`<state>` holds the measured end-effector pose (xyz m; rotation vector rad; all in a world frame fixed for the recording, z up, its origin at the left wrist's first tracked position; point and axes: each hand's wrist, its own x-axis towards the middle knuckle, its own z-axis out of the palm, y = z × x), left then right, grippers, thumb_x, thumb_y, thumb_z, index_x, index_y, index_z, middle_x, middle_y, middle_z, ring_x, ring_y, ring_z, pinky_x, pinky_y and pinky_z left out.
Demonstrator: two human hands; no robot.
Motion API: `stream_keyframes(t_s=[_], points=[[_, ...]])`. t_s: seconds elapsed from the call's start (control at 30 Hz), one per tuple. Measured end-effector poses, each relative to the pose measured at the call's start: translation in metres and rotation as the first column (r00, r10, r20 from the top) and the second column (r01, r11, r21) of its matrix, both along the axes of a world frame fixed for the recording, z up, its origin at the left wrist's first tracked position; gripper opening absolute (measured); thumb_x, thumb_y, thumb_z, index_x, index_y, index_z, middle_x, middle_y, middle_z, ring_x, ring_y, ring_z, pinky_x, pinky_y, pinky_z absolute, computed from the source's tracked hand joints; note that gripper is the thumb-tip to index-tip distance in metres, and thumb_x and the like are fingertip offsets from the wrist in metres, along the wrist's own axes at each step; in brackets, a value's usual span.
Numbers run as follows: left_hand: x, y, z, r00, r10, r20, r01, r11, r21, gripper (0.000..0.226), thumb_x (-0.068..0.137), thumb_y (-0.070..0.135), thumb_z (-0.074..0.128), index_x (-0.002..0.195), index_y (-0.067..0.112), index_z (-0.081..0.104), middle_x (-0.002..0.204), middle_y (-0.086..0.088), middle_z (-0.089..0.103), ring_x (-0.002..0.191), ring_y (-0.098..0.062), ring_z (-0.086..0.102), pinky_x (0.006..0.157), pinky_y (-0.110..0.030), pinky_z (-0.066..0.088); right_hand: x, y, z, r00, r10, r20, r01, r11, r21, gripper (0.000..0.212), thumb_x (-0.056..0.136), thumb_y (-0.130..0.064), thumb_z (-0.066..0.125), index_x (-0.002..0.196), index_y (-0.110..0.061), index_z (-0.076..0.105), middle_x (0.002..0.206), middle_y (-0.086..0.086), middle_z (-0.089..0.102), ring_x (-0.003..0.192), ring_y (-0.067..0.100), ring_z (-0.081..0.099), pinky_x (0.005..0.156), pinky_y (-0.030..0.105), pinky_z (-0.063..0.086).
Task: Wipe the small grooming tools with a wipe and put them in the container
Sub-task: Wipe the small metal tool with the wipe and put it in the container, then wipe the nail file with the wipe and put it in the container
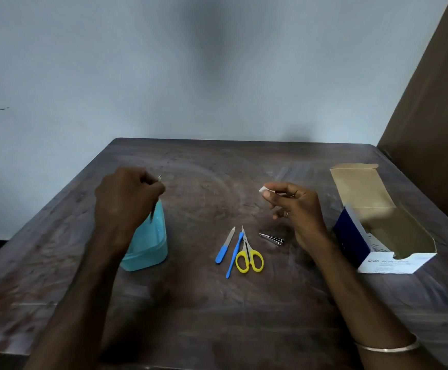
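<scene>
The left hand (126,193) gripped a thin metal tool (154,206) in curled fingers, its lower end pointing down into the blue container (150,244) near the table's left edge. The right hand (295,209) pinched a small white wipe (265,190) between thumb and forefinger, held above the table (204,169), apart from the tools. A thin bangle (388,347) circled the right wrist.

Between the hands, toward the middle of the table, lay a blue-handled nail file (225,247), a slim blue-handled tool (234,255) and yellow-handled scissors (249,259), the latter two touching. A metal nail clipper (272,239) lay just beside them to the right. An opened swab box (383,231) stood at the table's right edge.
</scene>
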<state>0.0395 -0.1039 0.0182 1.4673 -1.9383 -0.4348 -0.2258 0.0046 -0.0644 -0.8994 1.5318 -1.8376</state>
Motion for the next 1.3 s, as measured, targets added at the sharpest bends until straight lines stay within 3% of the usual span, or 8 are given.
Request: stream_keyframes(t_s=[0.17,0.33,0.53,0.73,0.87,1.0,1.1,1.3], points=[[0.017,-0.002,-0.018,0.975,0.042,0.218,-0.079,0.983,0.163,0.024,0.077,0.014,0.066,0.054,0.011,0.07,0.044,-0.001,0.064,0.05,-0.019,0.066,0.064,-0.032,0.057,-0.001,0.002,0.001,0.999,0.021,0.045,-0.02,1.0,-0.009,0.019,0.082,-0.01,0.077,0.101,-0.005,0.077,0.085,0.003,0.076,0.067,0.008,0.064,0.051,0.027,0.05],[0.007,-0.005,-0.034,0.938,-0.023,0.346,-0.044,0.982,0.184,0.018,0.078,0.014,0.065,0.062,0.009,0.071,0.055,-0.005,0.067,0.054,-0.02,0.062,0.05,-0.025,0.04,-0.001,0.003,0.001,0.998,0.06,0.022,-0.06,0.998,-0.005,0.018,0.086,-0.006,0.072,0.103,-0.01,0.077,0.085,0.002,0.076,0.068,0.009,0.063,0.05,0.026,0.05],[-0.011,-0.007,-0.035,0.919,-0.121,0.375,0.05,0.98,0.194,0.017,0.084,0.015,0.062,0.089,0.019,0.078,0.084,-0.006,0.074,0.076,-0.024,0.067,0.069,-0.03,0.051,-0.002,0.004,0.001,0.998,0.056,-0.011,-0.056,0.998,0.043,0.022,0.082,-0.007,0.077,0.102,-0.017,0.077,0.082,0.005,0.075,0.065,0.016,0.059,0.05,0.028,0.05],[-0.02,-0.013,-0.035,0.902,-0.158,0.402,0.079,0.975,0.207,0.013,0.082,0.012,0.064,0.075,0.009,0.075,0.07,-0.008,0.07,0.063,-0.021,0.064,0.054,-0.026,0.044,0.0,0.002,-0.001,0.994,0.073,-0.075,-0.067,0.995,0.075,0.016,0.08,-0.006,0.078,0.092,-0.017,0.077,0.084,0.01,0.075,0.065,0.013,0.061,0.05,0.029,0.048],[-0.022,-0.016,-0.033,0.895,-0.164,0.416,0.073,0.972,0.225,0.011,0.08,0.01,0.066,0.076,0.002,0.072,0.07,-0.014,0.071,0.067,-0.03,0.07,0.069,-0.04,0.061,0.002,0.002,-0.001,0.993,0.064,-0.103,-0.058,0.997,0.06,0.011,0.082,-0.005,0.077,0.091,-0.012,0.076,0.081,0.007,0.073,0.061,0.011,0.059,0.046,0.028,0.047],[-0.026,-0.017,-0.034,0.878,-0.154,0.452,0.052,0.972,0.23,0.007,0.072,0.002,0.062,0.07,-0.001,0.068,0.065,-0.015,0.067,0.062,-0.03,0.068,0.063,-0.038,0.061,0.002,0.002,0.0,0.994,0.062,-0.093,-0.058,0.997,0.047,0.011,0.086,-0.007,0.074,0.096,-0.01,0.074,0.091,-0.001,0.077,0.073,0.009,0.07,0.05,0.03,0.047],[-0.027,-0.017,-0.033,0.874,-0.15,0.462,0.05,0.974,0.222,0.006,0.073,0.001,0.061,0.068,0.0,0.065,0.063,-0.014,0.064,0.061,-0.03,0.066,0.059,-0.035,0.058,0.002,0.001,0.0,0.991,0.066,-0.113,-0.063,0.998,0.029,0.007,0.087,-0.009,0.072,0.094,-0.012,0.071,0.089,0.003,0.077,0.064,0.013,0.065,0.048,0.028,0.044],[-0.024,-0.019,-0.03,0.879,-0.156,0.451,0.058,0.973,0.223,0.008,0.078,0.008,0.066,0.074,0.002,0.069,0.069,-0.013,0.07,0.063,-0.028,0.069,0.068,-0.041,0.062,0.002,0.003,0.001,0.983,0.075,-0.165,-0.07,0.997,0.033,0.018,0.089,-0.015,0.072,0.107,-0.017,0.071,0.093,0.003,0.078,0.061,0.017,0.065,0.046,0.026,0.046]])
